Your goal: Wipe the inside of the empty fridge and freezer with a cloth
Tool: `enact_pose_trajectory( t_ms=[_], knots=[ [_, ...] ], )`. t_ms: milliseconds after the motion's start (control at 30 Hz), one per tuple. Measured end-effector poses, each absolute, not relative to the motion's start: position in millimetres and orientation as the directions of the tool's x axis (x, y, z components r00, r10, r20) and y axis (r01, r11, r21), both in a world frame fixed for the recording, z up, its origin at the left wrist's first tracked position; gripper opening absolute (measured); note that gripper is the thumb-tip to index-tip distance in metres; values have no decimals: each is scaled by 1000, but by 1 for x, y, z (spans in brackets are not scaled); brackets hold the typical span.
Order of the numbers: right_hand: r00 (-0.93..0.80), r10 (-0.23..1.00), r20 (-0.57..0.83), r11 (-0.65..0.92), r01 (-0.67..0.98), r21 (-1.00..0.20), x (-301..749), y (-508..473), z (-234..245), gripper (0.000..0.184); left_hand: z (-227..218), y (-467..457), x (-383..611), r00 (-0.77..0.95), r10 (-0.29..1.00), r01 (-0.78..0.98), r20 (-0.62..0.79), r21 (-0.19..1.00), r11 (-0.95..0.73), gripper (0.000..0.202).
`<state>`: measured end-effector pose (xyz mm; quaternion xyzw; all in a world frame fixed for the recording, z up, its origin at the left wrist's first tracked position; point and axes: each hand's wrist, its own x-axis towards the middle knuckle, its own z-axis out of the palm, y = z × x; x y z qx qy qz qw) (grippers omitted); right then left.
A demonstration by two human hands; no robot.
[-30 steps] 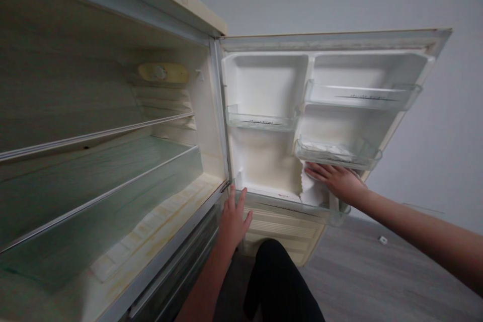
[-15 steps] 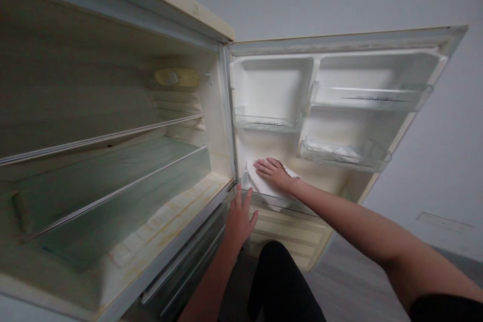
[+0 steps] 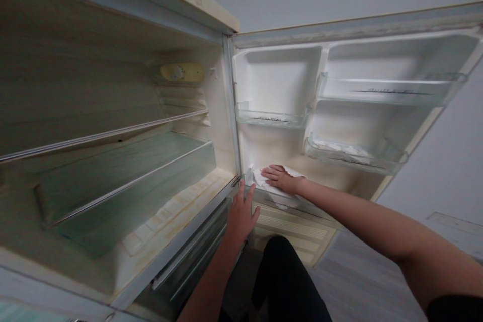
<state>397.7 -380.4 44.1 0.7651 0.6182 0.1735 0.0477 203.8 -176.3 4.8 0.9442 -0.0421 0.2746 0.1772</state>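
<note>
My right hand (image 3: 281, 179) keeps a white cloth (image 3: 260, 179) under its palm and closed fingers, pressed to the lower inner side of the open fridge door (image 3: 279, 142). Part of the cloth hangs by the clear lower door shelf (image 3: 313, 205). Fingers spread and holding nothing, my left hand (image 3: 243, 214) is near the hinge side, beside the bottom corner of the door. Whether its fingertips touch the shelf edge I cannot tell.
Left of the door, the fridge compartment (image 3: 222, 153) stands open, with a glass shelf (image 3: 132, 188) and a stained ledge (image 3: 177, 211). Clear door bins (image 3: 273, 119) sit above my hands. My dark-clothed knee (image 3: 281, 261) is below, over the grey floor (image 3: 362, 266).
My right hand and the cloth have slid a little down the door, and the cloth looks more bunched. My left hand stays almost in place. The view has shifted slightly.
</note>
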Motion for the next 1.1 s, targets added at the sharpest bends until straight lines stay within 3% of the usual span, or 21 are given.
enact_pose_trajectory(
  t_ms=[200,367,467,567,667,833,1000,1100],
  knots=[
    [187,953,240,-240,947,213,383,-452,46,35,7,-175,202,843,10,-165,538,275,-947,71],
    [251,956,153,-286,916,281,348,-518,69,51,6,-175,201,835,9,-138,551,225,-965,69],
    [310,930,198,-361,873,329,327,-549,87,68,6,-175,200,833,2,-136,553,208,-969,69],
    [384,885,261,-461,795,394,312,-564,103,68,5,-176,200,828,-13,-154,560,205,-967,68],
    [454,846,280,-534,718,447,307,-552,120,70,3,-177,201,824,-21,-171,566,213,-962,69],
    [444,839,316,-544,718,434,318,-486,135,74,0,-179,201,817,-13,-182,576,236,-955,71],
    [487,733,474,-680,541,495,316,-436,110,68,0,-179,200,815,-26,-199,579,238,-951,72],
    [460,745,483,-667,548,505,315,-430,93,65,-1,-181,200,811,-22,-201,585,243,-949,74]
  ],
)
